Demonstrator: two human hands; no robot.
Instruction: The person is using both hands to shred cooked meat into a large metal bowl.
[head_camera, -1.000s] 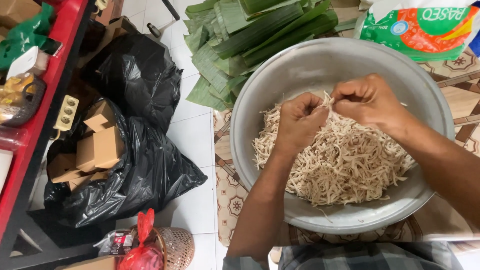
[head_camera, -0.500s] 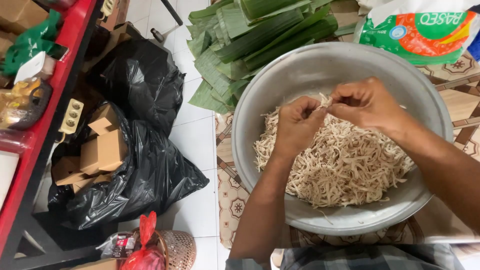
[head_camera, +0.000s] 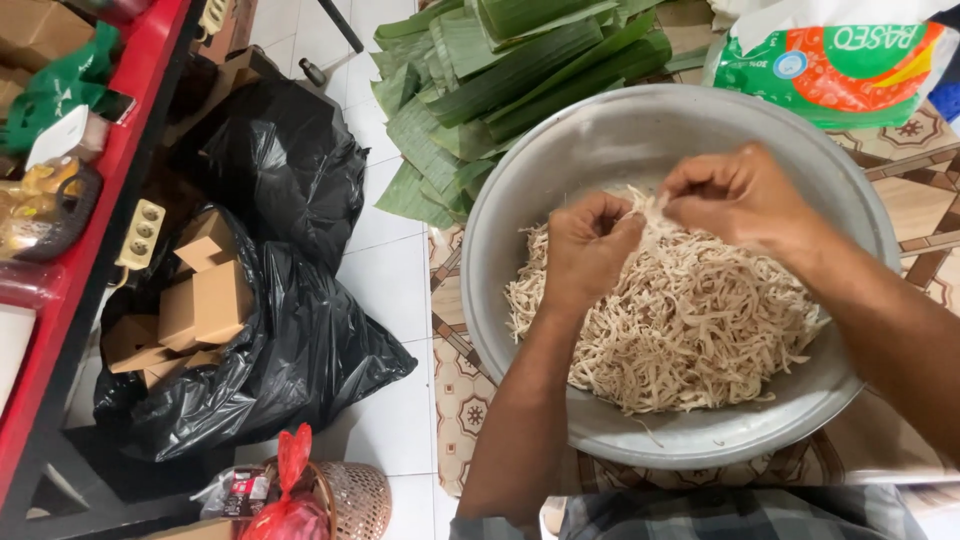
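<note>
From my remote seat I see the left hand (head_camera: 588, 245) and right hand (head_camera: 738, 195) meet above the pile, fingers (head_camera: 625, 222) of both pinched shut on one pale piece of shredded meat (head_camera: 655, 208), held between them, it seems, so it can be pulled apart into strands. Below lies the heap of shreds (head_camera: 690, 320), filling the near half of a wide metal basin (head_camera: 560, 170), whose high wall looks set to catch whatever falls. The basin rests on a patterned mat (head_camera: 455, 380) over white floor tiles (head_camera: 385, 290). Beyond its far rim, banana leaves (head_camera: 490, 75) are stacked within reach; a printed plastic bag (head_camera: 850, 65) sits to the right. Off left, black rubbish bags (head_camera: 290, 340) hold cardboard boxes (head_camera: 205, 300) beside a red shelf (head_camera: 110, 190).
</note>
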